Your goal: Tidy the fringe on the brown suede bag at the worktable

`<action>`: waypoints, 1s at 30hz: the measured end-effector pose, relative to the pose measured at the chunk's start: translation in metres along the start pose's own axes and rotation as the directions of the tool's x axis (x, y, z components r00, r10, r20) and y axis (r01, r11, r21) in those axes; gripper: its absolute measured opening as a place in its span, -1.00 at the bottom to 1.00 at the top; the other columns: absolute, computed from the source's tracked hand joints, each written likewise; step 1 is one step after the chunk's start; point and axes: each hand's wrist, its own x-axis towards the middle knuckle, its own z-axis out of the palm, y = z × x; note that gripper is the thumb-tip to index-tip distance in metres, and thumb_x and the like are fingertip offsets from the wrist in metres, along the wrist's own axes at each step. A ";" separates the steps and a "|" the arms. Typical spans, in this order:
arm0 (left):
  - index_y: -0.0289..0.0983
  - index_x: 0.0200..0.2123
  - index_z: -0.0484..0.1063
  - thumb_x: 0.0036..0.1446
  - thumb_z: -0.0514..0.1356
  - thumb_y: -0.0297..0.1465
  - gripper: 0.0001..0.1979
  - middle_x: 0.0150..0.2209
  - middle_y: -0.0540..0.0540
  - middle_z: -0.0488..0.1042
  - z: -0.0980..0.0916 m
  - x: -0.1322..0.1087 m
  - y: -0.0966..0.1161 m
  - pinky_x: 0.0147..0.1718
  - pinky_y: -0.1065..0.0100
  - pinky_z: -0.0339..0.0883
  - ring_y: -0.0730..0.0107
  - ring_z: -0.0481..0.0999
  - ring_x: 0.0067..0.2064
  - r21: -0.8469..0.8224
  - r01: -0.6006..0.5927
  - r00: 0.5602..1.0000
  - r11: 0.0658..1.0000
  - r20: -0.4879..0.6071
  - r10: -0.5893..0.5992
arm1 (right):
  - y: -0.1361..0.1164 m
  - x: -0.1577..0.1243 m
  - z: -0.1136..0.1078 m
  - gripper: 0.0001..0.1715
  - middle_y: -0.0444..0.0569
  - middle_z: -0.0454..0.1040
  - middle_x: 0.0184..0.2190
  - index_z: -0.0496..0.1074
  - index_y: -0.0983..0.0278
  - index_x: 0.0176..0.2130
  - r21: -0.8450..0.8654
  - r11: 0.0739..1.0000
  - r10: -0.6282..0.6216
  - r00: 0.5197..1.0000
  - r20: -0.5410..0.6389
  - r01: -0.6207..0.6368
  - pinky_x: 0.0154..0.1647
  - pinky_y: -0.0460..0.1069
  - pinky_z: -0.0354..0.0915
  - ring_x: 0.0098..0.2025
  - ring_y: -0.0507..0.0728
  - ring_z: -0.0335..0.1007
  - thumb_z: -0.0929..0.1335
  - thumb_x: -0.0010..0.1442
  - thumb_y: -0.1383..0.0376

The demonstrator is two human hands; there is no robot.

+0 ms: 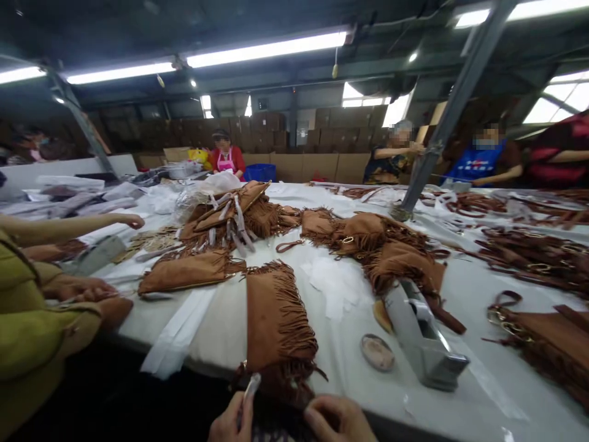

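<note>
A brown suede fringed bag lies at the table's near edge, its lower end hanging over towards me. My left hand is at the bottom edge, fingers closed round a thin pale strip that sticks up. My right hand is beside it, fingers curled at the bag's dark lower end; what it grips is hidden.
A grey tape dispenser and a small round disc lie right of the bag. Piles of brown fringed bags and straps cover the white table. A person in yellow-green sits at left; other people work at the far side.
</note>
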 end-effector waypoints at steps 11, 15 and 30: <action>-0.12 -0.37 0.45 0.14 -0.08 -0.19 -0.67 -0.40 -0.10 0.60 -0.004 -0.006 0.006 -0.34 0.36 0.27 0.26 0.55 -0.34 -0.085 -0.037 0.999 0.996 -0.019 0.035 | -0.021 0.068 0.095 -0.67 -0.19 0.21 -0.69 0.33 0.36 -0.67 0.236 0.972 -0.026 0.996 0.087 0.005 -0.59 -0.15 -0.04 -0.58 -0.05 0.06 0.29 0.02 0.25; -0.10 -0.44 0.45 0.09 0.00 -0.22 -0.74 -0.40 -0.11 0.60 -0.001 -0.006 0.006 -0.36 0.36 0.29 0.21 0.56 -0.33 -0.114 0.006 0.998 0.993 -0.067 -0.013 | -0.013 0.073 0.104 -0.65 -0.19 0.18 -0.72 0.27 0.33 -0.73 0.213 0.974 0.070 0.997 0.044 -0.077 -0.63 -0.14 -0.08 -0.61 -0.05 0.02 0.30 -0.02 0.24; -0.22 -0.28 0.50 0.07 0.02 -0.14 -0.64 -0.39 -0.10 0.60 -0.010 -0.005 0.008 -0.28 0.35 0.33 0.25 0.56 -0.31 -0.336 0.097 0.995 0.937 0.068 -0.078 | -0.009 0.071 0.097 -0.66 -0.21 0.22 -0.77 0.38 0.36 -0.65 0.311 0.925 0.162 0.966 0.201 -0.220 -0.67 -0.14 -0.10 -0.70 -0.08 0.02 0.31 -0.02 0.17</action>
